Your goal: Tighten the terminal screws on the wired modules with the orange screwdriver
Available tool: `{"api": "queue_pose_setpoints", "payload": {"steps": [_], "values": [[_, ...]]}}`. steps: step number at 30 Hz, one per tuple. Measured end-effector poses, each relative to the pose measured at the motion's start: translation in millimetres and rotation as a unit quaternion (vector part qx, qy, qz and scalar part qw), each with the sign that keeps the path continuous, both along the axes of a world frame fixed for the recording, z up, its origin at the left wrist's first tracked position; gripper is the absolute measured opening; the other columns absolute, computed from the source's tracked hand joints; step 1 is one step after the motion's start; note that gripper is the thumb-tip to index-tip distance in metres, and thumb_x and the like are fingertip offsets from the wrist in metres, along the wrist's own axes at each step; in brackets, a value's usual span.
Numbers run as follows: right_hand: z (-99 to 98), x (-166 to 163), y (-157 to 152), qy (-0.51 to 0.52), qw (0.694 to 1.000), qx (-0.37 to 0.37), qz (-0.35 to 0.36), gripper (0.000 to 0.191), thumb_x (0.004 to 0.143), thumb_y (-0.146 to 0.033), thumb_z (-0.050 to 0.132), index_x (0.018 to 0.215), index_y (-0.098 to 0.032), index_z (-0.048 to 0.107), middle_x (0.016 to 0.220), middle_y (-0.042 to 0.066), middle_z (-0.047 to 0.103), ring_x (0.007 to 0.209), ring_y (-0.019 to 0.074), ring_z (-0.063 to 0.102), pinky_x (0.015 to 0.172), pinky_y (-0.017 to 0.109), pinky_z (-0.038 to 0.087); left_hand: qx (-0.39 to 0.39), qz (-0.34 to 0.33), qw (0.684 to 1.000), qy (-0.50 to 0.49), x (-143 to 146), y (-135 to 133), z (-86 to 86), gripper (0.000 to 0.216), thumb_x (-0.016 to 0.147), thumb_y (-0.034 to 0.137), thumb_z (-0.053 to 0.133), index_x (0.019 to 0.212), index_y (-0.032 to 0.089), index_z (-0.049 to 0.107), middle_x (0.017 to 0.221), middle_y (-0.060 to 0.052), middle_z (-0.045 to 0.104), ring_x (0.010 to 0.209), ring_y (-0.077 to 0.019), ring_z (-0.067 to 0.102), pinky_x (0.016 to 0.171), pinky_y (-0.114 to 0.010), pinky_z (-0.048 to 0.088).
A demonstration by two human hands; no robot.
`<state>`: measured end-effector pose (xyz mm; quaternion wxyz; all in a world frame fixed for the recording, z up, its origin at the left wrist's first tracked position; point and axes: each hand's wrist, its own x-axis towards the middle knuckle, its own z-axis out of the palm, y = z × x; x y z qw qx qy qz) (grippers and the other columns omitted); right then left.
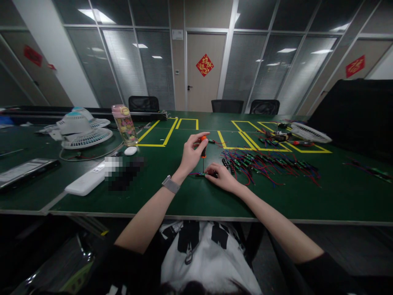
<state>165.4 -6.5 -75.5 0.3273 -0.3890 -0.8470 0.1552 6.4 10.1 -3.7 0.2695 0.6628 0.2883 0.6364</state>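
Observation:
My left hand (190, 152) is closed around the orange handle of a small screwdriver (203, 152), held upright with its tip down on a small green circuit board (201, 174) with red and blue wires. My right hand (218, 176) rests on the green table (184, 196) with its fingers pinching that board at its right end. A watch sits on my left wrist. Just right of my hands lies a pile of similar small wired boards (264, 164).
At the left stand white desk fans (82, 129), a pink-lidded bottle (124, 125), a white mouse (130, 150), a white flat device (86, 182) and a dark tray (24, 171). Another fan (310, 132) and tools lie at the far right. Yellow tape outlines mark the table; office chairs stand behind it.

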Motion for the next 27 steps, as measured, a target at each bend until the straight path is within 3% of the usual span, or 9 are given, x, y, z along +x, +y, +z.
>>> {"api": "queue_pose_setpoints", "payload": {"steps": [5,11,14,18,22,24,27], "values": [[-0.5,0.3,0.5,0.001,1.000,0.001,0.002,0.007,0.080,-0.016,0.060,0.085,-0.016,0.064,0.077,0.001,0.054,0.069,0.0129,0.054,0.066,0.026,0.044,-0.025,-0.046,0.998,-0.020,1.4,1.1,-0.4,0.029,0.088,0.026,0.052,0.115,0.021,0.061,0.103,-0.006,0.067,0.082,-0.0133,0.064,0.076,-0.026,0.051],[-1.8,0.6,1.4,-0.002,1.000,0.007,0.001,0.007,0.080,-0.016,0.060,0.085,-0.016,0.064,0.078,0.001,0.054,0.069,0.0131,0.053,0.066,0.026,0.044,0.027,0.053,0.998,0.012,-0.8,2.6,-2.6,0.023,0.082,0.029,0.062,0.104,0.022,0.067,0.101,-0.005,0.061,0.089,-0.0142,0.060,0.078,-0.025,0.048],[-2.5,0.4,1.7,0.000,1.000,0.006,0.002,0.007,0.080,-0.016,0.060,0.085,-0.016,0.064,0.078,0.001,0.054,0.069,0.0130,0.054,0.066,0.025,0.044,0.003,0.016,1.000,-0.005,-0.2,1.9,-0.6,0.025,0.090,0.028,0.050,0.110,0.022,0.065,0.112,-0.006,0.062,0.097,-0.0153,0.060,0.085,-0.028,0.047],[-3.6,0.2,2.4,0.005,1.000,0.003,0.005,0.008,0.080,-0.016,0.060,0.086,-0.016,0.064,0.078,0.001,0.054,0.068,0.0127,0.054,0.065,0.025,0.044,-0.039,-0.052,0.997,-0.035,1.7,2.7,-1.2,0.033,0.091,0.029,0.047,0.122,0.023,0.057,0.106,-0.006,0.065,0.083,-0.0135,0.064,0.077,-0.028,0.049],[-3.4,0.7,2.4,0.008,1.000,0.000,0.005,0.007,0.079,-0.015,0.060,0.085,-0.016,0.064,0.079,0.001,0.054,0.069,0.0128,0.054,0.065,0.025,0.044,0.015,0.035,0.999,0.001,0.3,3.4,-3.5,0.030,0.082,0.032,0.063,0.111,0.024,0.065,0.097,-0.003,0.062,0.086,-0.0130,0.060,0.078,-0.025,0.048],[-2.7,0.9,2.1,0.006,1.000,0.002,0.005,0.007,0.080,-0.016,0.060,0.085,-0.016,0.064,0.078,0.001,0.054,0.069,0.0128,0.054,0.065,0.025,0.044,0.025,0.058,0.998,0.009,-0.8,3.1,-2.9,0.027,0.084,0.035,0.061,0.107,0.024,0.067,0.104,-0.005,0.060,0.093,-0.0143,0.058,0.082,-0.025,0.047],[-2.0,0.9,1.7,0.002,1.000,0.003,0.004,0.007,0.080,-0.016,0.060,0.085,-0.016,0.064,0.078,0.001,0.053,0.068,0.0126,0.054,0.064,0.025,0.043,0.009,0.016,1.000,-0.006,-0.9,2.6,-0.6,0.029,0.092,0.032,0.045,0.112,0.023,0.064,0.120,-0.007,0.058,0.104,-0.0153,0.058,0.091,-0.028,0.045]]}}
